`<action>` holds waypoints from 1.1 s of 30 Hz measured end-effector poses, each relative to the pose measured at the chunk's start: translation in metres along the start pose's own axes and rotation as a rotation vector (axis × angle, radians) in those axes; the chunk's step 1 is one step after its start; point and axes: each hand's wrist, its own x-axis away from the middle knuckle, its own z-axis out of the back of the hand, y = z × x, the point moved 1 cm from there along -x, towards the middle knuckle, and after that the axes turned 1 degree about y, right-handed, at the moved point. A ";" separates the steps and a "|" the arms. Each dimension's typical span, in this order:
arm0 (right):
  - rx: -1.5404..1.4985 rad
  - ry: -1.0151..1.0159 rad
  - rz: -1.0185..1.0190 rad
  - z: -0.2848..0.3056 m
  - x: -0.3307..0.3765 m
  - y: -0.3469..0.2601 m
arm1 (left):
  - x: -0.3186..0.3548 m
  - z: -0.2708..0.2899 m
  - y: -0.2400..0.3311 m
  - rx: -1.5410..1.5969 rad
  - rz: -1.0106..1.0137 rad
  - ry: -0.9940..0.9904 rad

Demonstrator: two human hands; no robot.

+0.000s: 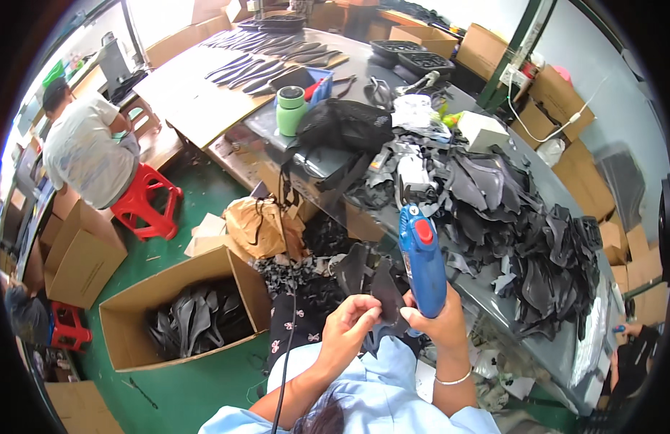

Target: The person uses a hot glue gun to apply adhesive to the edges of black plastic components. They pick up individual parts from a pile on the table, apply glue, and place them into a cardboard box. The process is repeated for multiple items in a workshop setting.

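My right hand [441,318] is wrapped round a blue handheld power tool [426,271] with a red button, its narrow metal end pointing away from me. Between my hands is a thin, dark, saddle-shaped piece [385,289]. Its edge is pinched by the thumb and fingers of my left hand [353,322]. On my left stands an open cardboard box [125,329] partly filled with similar black pieces [194,318]. A heap of black pieces [552,267] covers the grey table [497,325] to my right.
A black mesh bag [342,126] and a green bottle [291,116] stand on the table ahead. Rows of dark curved pieces [259,72] lie farther back. Scraps [299,275] litter the floor by a brown bag [259,228]. A person [89,148] sits on a red stool [148,202] at left.
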 end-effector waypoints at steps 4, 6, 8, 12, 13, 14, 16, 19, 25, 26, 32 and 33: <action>-0.083 -0.019 0.012 0.005 0.003 -0.002 | 0.003 -0.011 0.005 -0.058 -0.010 -0.017; -0.077 -0.026 0.006 0.007 0.005 -0.001 | 0.003 -0.013 0.005 -0.108 -0.060 -0.039; -0.066 -0.038 -0.001 0.007 0.005 0.000 | 0.001 -0.013 0.002 -0.204 -0.137 -0.075; -0.090 -0.044 0.010 0.006 0.003 0.000 | -0.004 -0.011 0.004 -0.188 -0.118 -0.112; -0.074 -0.047 0.011 0.005 0.003 0.000 | -0.004 -0.010 0.003 -0.105 -0.067 -0.138; -0.058 -0.051 0.012 0.006 0.004 0.000 | -0.004 -0.008 0.002 -0.021 -0.017 -0.164; -0.058 -0.060 0.025 0.006 0.005 0.000 | -0.007 -0.006 0.002 0.041 0.043 -0.221; -0.050 -0.067 0.007 0.008 0.006 -0.001 | -0.009 -0.006 0.001 0.058 0.068 -0.212; -0.041 -0.069 0.020 0.005 0.006 0.005 | -0.011 0.000 -0.006 -0.028 0.027 -0.202; -0.045 -0.048 0.024 0.005 0.007 0.004 | -0.010 0.000 -0.005 0.002 0.025 -0.217; -0.030 -0.023 0.019 0.003 0.009 0.001 | -0.004 0.006 -0.003 0.100 0.026 -0.272; 0.006 -0.029 0.026 0.001 0.010 -0.001 | -0.003 0.008 -0.004 0.098 0.022 -0.273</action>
